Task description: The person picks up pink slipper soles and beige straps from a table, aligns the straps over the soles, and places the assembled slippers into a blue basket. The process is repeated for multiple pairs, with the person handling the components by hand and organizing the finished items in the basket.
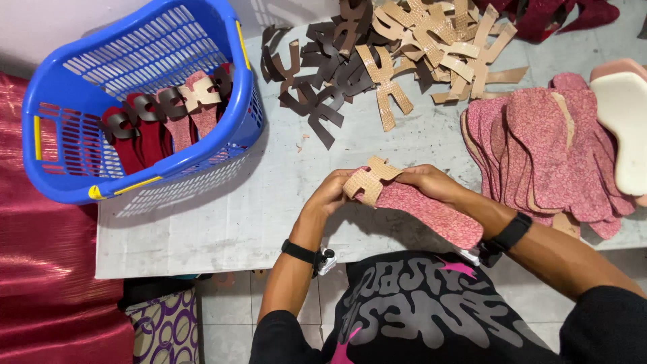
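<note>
Pink insole [431, 214] lies slanted, long axis running down toward the right arm; left hand [330, 195] and right hand [424, 180] both pinch the tan strap piece [369, 180] at its upper-left end.

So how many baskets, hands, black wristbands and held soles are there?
Basket: 1
Hands: 2 (left hand, right hand)
Wristbands: 2
Pink sole held by both hands: 1
Total: 6

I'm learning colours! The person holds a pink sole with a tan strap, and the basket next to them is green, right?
Not green: the head view shows the basket is blue. Both the left hand and right hand do hold the pink sole with a tan strap.
</note>
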